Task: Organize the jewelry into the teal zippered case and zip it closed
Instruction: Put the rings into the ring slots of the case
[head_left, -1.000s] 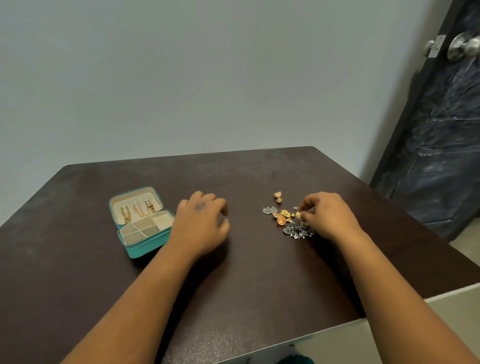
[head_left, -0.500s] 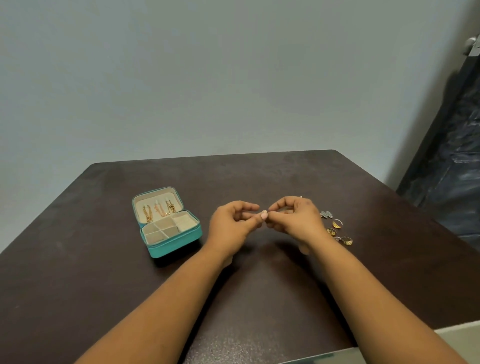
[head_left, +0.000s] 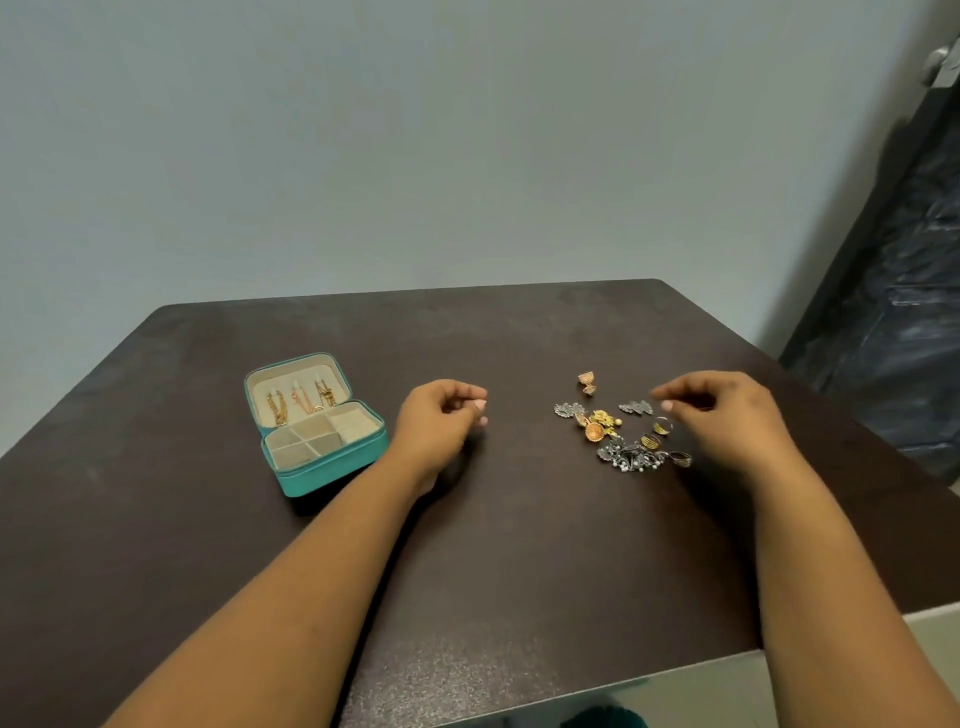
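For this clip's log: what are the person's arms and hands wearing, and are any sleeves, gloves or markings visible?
Both forearms are bare up to the frame edge, with no sleeves in view. The left hand and the right hand wear no gloves. No watch or bracelet shows at either wrist. Fingernails look short and pale. No markings are discernible.

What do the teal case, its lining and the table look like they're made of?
Teal case: probably faux leather or coated fabric, a smooth matte shell with a stitched-looking edge. Lining: a beige velvety fabric, soft with no shine. Table: dark brown laminate or veneer, likely; faintly speckled with a dull sheen.
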